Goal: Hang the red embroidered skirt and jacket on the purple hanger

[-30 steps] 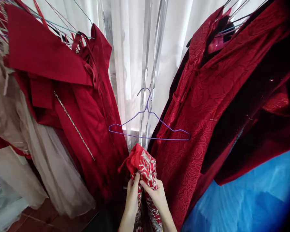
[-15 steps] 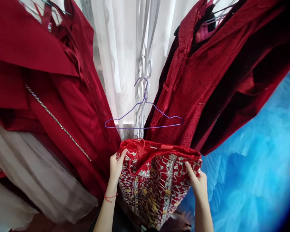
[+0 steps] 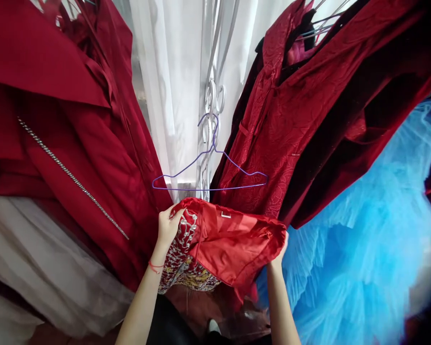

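Between my hands is a strapless red dress [image 3: 237, 239] with silver and gold beading on its outside. Its top edge is pulled wide, so the smooth red lining and a small white tag [image 3: 226, 214] show. My left hand [image 3: 169, 225] pinches the top edge at the left, thumb on the beaded side. At the right edge my right hand [image 3: 280, 249] grips the bodice, its fingers mostly behind the cloth. Just above the dress a purple wire hanger [image 3: 211, 167] hangs bare from white rings [image 3: 210, 98].
Dark red dresses [image 3: 75, 110] hang at the left, with pale tulle [image 3: 57, 258] below. On the right hang a patterned red dress [image 3: 266, 139] and blue tulle [image 3: 359, 239]. White curtains [image 3: 183, 96] are behind. A shoe [image 3: 213, 327] shows on the floor below.
The dress top has been tipped and spread, so its lining faces me and less beading shows. My right hand has moved left and round the edge. The view has shifted slightly.
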`<state>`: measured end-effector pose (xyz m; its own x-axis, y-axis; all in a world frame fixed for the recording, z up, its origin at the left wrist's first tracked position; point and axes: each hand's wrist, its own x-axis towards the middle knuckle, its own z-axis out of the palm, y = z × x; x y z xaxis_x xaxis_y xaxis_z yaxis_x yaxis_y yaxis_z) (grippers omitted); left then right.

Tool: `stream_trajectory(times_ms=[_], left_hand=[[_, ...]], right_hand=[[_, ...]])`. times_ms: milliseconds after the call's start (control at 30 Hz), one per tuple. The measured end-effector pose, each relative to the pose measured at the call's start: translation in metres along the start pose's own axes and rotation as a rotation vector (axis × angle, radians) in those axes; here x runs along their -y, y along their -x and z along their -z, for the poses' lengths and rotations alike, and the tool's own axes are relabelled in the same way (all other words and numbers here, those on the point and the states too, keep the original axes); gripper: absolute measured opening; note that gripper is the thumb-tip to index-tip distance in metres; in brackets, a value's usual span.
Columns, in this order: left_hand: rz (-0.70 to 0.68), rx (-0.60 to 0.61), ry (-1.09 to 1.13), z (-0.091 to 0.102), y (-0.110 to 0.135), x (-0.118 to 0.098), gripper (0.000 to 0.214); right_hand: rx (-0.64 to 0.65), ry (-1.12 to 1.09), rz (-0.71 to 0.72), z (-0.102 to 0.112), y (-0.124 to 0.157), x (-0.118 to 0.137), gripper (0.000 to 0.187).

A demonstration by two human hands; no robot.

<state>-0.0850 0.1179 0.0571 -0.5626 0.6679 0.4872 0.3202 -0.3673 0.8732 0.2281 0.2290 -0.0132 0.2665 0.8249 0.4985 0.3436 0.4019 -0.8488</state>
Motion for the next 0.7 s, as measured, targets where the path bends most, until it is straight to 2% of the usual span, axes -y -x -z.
stream_trajectory(times_ms=[67, 100, 133, 200, 267, 333, 367, 400, 467, 533, 600, 633, 700], left_hand=[[0.014, -0.025, -0.015, -0.008, -0.003, 0.004, 0.029], [0.010, -0.033, -0.021, -0.012, -0.005, 0.006, 0.029], [-0.001, -0.039, -0.024, -0.015, -0.007, 0.006, 0.028], [-0.029, -0.042, -0.026, -0.020, -0.012, 0.004, 0.025], [-0.042, -0.035, -0.028, -0.019, -0.018, 0.001, 0.024], [-0.032, -0.054, -0.036, -0.015, -0.025, -0.004, 0.023], [-0.023, -0.084, -0.038, -0.013, -0.028, -0.005, 0.024], [-0.015, -0.127, -0.038, -0.010, -0.030, -0.007, 0.025], [-0.005, -0.222, -0.040, -0.007, -0.034, -0.008, 0.030], [-0.002, -0.286, -0.045, -0.007, -0.035, -0.008, 0.034], [-0.005, -0.312, -0.057, -0.009, -0.033, -0.008, 0.036], [-0.008, -0.317, -0.064, -0.010, -0.033, -0.008, 0.037], [-0.006, -0.304, -0.086, -0.012, -0.030, -0.009, 0.035]], right_hand=[[-0.237, -0.032, 0.054, -0.013, 0.017, 0.017, 0.030], [-0.312, -0.050, 0.109, -0.020, 0.026, 0.025, 0.026], [-0.315, -0.050, 0.188, -0.027, 0.034, 0.033, 0.022], [-0.168, 0.005, 0.352, -0.040, 0.042, 0.042, 0.018], [-0.101, 0.112, 0.422, -0.045, 0.035, 0.042, 0.029], [-0.130, 0.192, 0.391, -0.039, 0.015, 0.034, 0.054], [-0.095, 0.189, 0.368, -0.034, 0.004, 0.027, 0.065], [-0.013, 0.151, 0.344, -0.027, -0.005, 0.020, 0.073], [0.220, -0.004, 0.310, -0.017, -0.010, 0.006, 0.077], [0.374, -0.119, 0.275, -0.017, 0.002, -0.004, 0.082], [0.381, -0.067, 0.192, -0.027, 0.024, -0.009, 0.093], [0.365, 0.008, 0.126, -0.034, 0.034, -0.010, 0.093], [0.365, 0.154, -0.020, -0.047, 0.043, -0.011, 0.072]])
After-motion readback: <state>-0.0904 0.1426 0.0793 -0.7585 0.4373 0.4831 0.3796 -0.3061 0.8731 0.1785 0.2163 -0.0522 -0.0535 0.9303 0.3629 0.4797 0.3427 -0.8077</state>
